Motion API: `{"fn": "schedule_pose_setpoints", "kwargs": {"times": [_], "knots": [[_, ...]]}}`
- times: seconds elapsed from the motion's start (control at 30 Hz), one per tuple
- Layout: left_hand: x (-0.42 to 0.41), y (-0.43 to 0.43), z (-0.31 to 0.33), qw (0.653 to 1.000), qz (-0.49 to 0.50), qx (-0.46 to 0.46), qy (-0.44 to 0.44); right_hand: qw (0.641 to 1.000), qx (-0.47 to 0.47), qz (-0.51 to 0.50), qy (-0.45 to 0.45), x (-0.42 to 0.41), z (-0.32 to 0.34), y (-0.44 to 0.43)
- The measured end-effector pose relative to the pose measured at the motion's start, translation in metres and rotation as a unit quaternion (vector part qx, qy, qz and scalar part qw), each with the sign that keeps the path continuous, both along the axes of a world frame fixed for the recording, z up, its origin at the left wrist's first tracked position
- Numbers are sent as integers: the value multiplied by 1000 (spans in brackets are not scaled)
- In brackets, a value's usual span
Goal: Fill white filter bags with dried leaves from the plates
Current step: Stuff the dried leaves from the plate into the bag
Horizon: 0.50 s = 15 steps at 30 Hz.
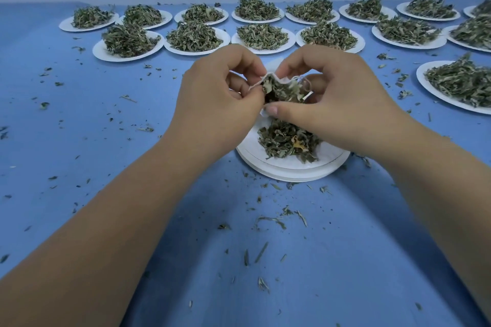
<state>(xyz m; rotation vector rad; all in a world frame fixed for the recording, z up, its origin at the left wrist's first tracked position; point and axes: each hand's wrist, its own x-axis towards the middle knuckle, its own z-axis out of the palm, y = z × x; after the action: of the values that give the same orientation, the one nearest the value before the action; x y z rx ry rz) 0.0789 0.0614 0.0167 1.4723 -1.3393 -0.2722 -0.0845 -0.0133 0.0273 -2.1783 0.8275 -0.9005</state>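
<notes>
Bag (280,86): white, mouth open, leaves inside, held just above the near plate (292,171). Your left hand (218,103) pinches its left rim and your right hand (337,103) its right rim, fingers curled. On that plate: small leaf pile (287,141). Beyond it: rows of heaped plates (263,37). Around it: crumbs on the blue table (106,114).

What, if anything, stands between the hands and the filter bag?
Nothing visible. The left hand and right hand pinch the filter bag at its rim, above the near plate of leaves.
</notes>
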Motion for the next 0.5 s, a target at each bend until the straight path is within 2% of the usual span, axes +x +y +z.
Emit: {"fn": "schedule_pose_setpoints", "kwargs": {"times": [0.13,0.27,0.4,0.5], "knots": [[5,-1,0,999,-3,1,45,995,76,52,-35,-5,2,-2],[2,2,3,994,-58,-1,89,998,36,15,-45,-2,-1,-3],[-2,6,4,989,-123,-8,84,1000,-13,-19,-21,-1,-4,-6],[-2,7,6,981,-168,-9,99,1000,-7,-16,2,-2,-4,-8]]}}
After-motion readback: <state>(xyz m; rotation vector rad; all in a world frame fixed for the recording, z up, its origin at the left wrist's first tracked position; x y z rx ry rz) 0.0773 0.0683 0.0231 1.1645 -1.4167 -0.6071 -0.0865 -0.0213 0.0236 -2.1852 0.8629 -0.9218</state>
